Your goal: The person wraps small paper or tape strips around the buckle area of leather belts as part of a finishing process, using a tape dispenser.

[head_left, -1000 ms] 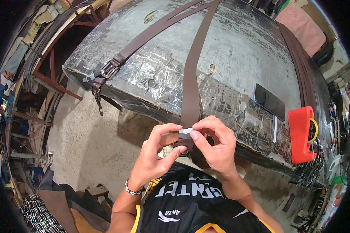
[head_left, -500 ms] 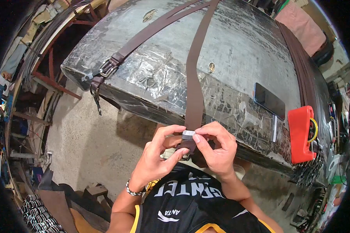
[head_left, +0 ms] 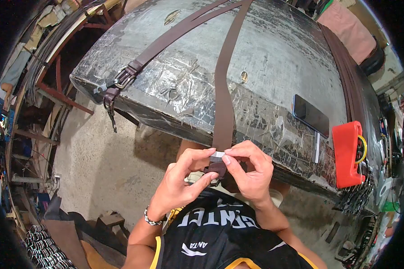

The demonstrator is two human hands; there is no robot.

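A long dark brown belt [head_left: 223, 103] runs down the table and over its near edge to my hands. Its lower end, with a dark loop and buckle part, sits between my fingers and is partly hidden. A small white-and-grey label [head_left: 218, 155] lies across the belt there. My left hand [head_left: 184, 175] is closed on the belt from the left, index fingertip at the label's edge, thumb lower at the buckle end. From the right, my right hand [head_left: 251, 172] pinches the label's other edge between thumb and index finger.
Another buckled belt [head_left: 155, 47] hangs over the table's left corner. On the right of the table [head_left: 274, 49] are a phone [head_left: 310, 115], a white strip [head_left: 317, 148], a red holder [head_left: 345, 157] with a yellow ring, and stacked brown straps [head_left: 345, 76]. Buckles [head_left: 45, 246] are piled lower left.
Both hands stay nearly in place at the belt end. The belt's lower part has shifted very slightly to the left.
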